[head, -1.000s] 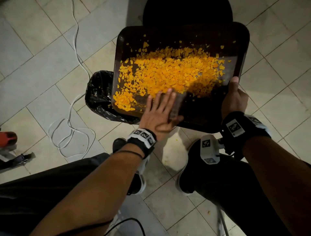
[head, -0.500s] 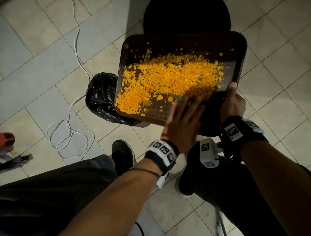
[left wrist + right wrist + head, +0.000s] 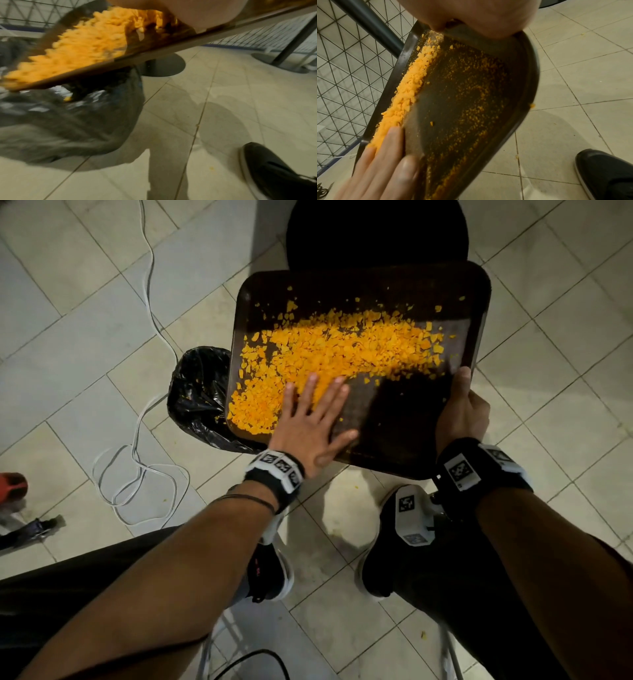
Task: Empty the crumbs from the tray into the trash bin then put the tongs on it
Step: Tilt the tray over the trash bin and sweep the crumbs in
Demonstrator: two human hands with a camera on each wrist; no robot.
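Observation:
A dark brown tray (image 3: pixel 404 440) is held tilted, its left edge low over a trash bin lined with a black bag (image 3: pixel 197 398). Orange crumbs (image 3: pixel 335 350) cover the tray's middle and pile toward the lower left corner. My left hand (image 3: pixel 313 419) lies flat on the tray with straight fingers against the crumbs. My right hand (image 3: pixel 460 409) grips the tray's right edge, thumb on top. In the left wrist view the crumbs (image 3: pixel 68 54) slide toward the bag (image 3: pixel 60 119). In the right wrist view the left hand's fingers (image 3: pixel 385 159) push the crumbs (image 3: pixel 406 94) along the rim. No tongs are in view.
A round black table base (image 3: pixel 376 231) stands beyond the tray. A white cable (image 3: pixel 137 460) loops on the tiled floor at left. My black shoes (image 3: pixel 387 542) stand below the tray. A red object (image 3: pixel 12 484) lies at the far left edge. Loose crumbs dot the floor.
My left hand has swept leftward across the tray, pushing crumbs toward the lower left corner over the bin. The right hand keeps its grip on the tray's edge.

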